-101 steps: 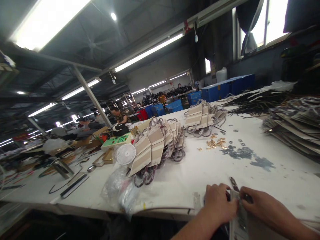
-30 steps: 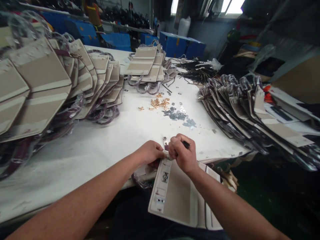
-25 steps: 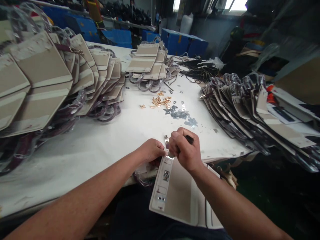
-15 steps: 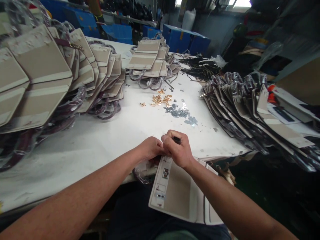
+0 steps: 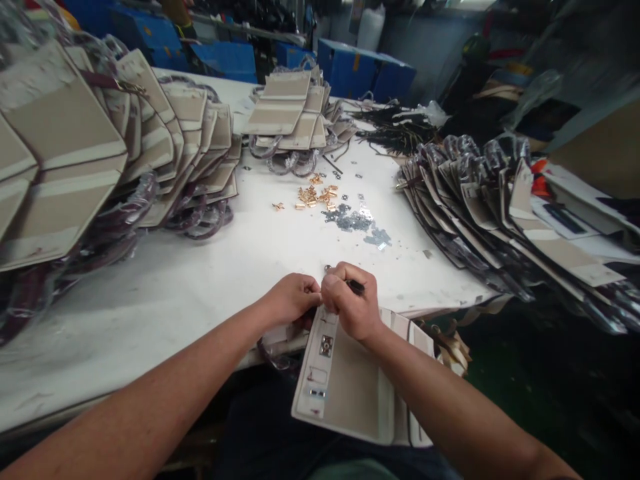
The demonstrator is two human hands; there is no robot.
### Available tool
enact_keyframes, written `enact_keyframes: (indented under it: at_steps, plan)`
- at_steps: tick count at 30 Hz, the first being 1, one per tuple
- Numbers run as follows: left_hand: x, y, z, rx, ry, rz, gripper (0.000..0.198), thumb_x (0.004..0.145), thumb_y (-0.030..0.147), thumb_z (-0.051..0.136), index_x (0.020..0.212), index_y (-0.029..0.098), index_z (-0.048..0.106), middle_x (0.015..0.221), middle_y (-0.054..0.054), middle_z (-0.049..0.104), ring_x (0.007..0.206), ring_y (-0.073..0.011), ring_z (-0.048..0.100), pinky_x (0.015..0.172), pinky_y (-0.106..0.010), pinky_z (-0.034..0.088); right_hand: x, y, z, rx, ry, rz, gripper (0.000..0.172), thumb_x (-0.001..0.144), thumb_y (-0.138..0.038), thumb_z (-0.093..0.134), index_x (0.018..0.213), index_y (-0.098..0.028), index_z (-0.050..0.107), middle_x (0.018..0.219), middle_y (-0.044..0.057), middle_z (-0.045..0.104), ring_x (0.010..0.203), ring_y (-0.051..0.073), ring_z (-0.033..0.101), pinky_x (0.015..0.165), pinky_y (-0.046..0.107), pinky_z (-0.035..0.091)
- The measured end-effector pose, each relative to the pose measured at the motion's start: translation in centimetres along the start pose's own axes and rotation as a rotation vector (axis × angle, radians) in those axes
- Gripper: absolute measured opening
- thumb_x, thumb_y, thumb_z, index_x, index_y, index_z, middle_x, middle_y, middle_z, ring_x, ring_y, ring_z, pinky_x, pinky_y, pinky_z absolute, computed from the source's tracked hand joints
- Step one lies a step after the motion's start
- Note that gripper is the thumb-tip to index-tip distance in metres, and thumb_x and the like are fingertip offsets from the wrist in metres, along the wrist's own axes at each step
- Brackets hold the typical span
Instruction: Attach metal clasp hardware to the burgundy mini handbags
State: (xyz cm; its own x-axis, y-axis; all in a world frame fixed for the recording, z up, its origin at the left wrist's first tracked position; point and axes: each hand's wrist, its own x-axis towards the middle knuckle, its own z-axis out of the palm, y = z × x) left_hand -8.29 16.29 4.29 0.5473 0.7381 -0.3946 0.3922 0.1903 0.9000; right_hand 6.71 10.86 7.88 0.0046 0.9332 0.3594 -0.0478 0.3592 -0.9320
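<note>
A beige bag panel (image 5: 355, 380) with small metal fittings along its left strip lies tilted over the table's front edge and my lap. My left hand (image 5: 295, 299) is closed in a pinch at the panel's top corner; its fingertips are partly hidden. Beside it, almost touching, my right hand (image 5: 351, 300) is closed round a black-handled tool (image 5: 355, 287), whose working end I cannot make out. A small round metal piece (image 5: 327, 268) shows just above the right fingers. Under the panel's left side hangs a plastic-wrapped dark handle (image 5: 280, 357).
On the white table (image 5: 240, 267) lie gold fittings (image 5: 313, 195) and flat silver plates (image 5: 350, 219). Bag stacks stand at left (image 5: 65, 153), at back (image 5: 283, 110) and at right (image 5: 480, 200). Black straps (image 5: 390, 127) lie behind, near blue bins (image 5: 350, 70).
The view has shifted slightly. Both hands stay at the panel's top corner; the left has drawn a little apart from the right, and the round metal piece now shows above the right fingers.
</note>
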Motion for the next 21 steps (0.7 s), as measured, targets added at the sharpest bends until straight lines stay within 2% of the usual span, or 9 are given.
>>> enact_keyframes:
  at_steps: [7, 11, 14, 16, 18, 21]
  plan:
    - [-0.2, 0.5, 0.4, -0.031, 0.033, -0.036, 0.018, 0.075, 0.032, 0.069, 0.068, 0.018, 0.059, 0.050, 0.003, 0.059, 0.043, -0.0135, 0.056, 0.042, -0.022, 0.039, -0.1, -0.6, -0.5, 0.034, 0.035, -0.034, 0.038, 0.096, -0.041, 0.066, 0.066, -0.022, 0.050, 0.060, -0.003, 0.050, 0.055, 0.013, 0.044, 0.054, 0.029, 0.038]
    - [-0.1, 0.3, 0.4, -0.025, 0.056, -0.069, 0.024, 0.074, 0.041, 0.071, 0.073, 0.019, 0.061, 0.050, 0.003, 0.059, 0.043, -0.0149, 0.057, 0.042, -0.024, 0.043, -0.8, 0.7, -1.5, -0.043, 0.040, 0.045, 0.038, 0.094, -0.035, 0.065, 0.063, -0.022, 0.047, 0.057, -0.004, 0.047, 0.054, 0.013, 0.041, 0.054, 0.028, 0.035]
    - [-0.1, 0.7, 0.4, -0.004, 0.064, -0.084, 0.034, 0.072, 0.051, 0.074, 0.079, 0.019, 0.063, 0.054, 0.002, 0.062, 0.044, -0.0163, 0.059, 0.043, -0.026, 0.046, -1.4, 0.5, -3.2, -0.108, 0.103, 0.120, 0.037, 0.092, -0.032, 0.064, 0.062, -0.022, 0.047, 0.054, -0.005, 0.046, 0.054, 0.012, 0.040, 0.054, 0.027, 0.034]
    - [-0.3, 1.0, 0.5, 0.037, 0.065, -0.067, 0.041, 0.071, 0.058, 0.074, 0.080, 0.019, 0.063, 0.054, 0.002, 0.061, 0.044, -0.0165, 0.059, 0.043, -0.027, 0.046, -1.9, -0.5, -4.5, -0.161, 0.146, 0.169, 0.037, 0.091, -0.033, 0.064, 0.060, -0.022, 0.047, 0.053, -0.005, 0.046, 0.053, 0.012, 0.040, 0.053, 0.026, 0.033]
    - [-0.6, 1.1, 0.6, 0.068, 0.059, -0.043, 0.048, 0.071, 0.066, 0.071, 0.079, 0.020, 0.060, 0.053, 0.002, 0.060, 0.043, -0.0163, 0.057, 0.042, -0.026, 0.043, -2.6, -1.8, -6.0, -0.259, 0.132, 0.209, 0.037, 0.091, -0.036, 0.065, 0.061, -0.021, 0.051, 0.054, -0.005, 0.047, 0.053, 0.012, 0.043, 0.053, 0.026, 0.033]
    - [-0.6, 0.8, 0.6, 0.070, 0.066, -0.042, 0.057, 0.070, 0.075, 0.068, 0.078, 0.020, 0.057, 0.053, 0.004, 0.056, 0.042, -0.0138, 0.052, 0.042, -0.024, 0.036, -3.9, -3.0, -8.4, -0.501, 0.045, 0.210, 0.021, 0.089, -0.035, 0.067, 0.076, -0.019, 0.071, 0.070, -0.001, 0.066, 0.068, 0.015, 0.060, 0.064, 0.026, 0.044]
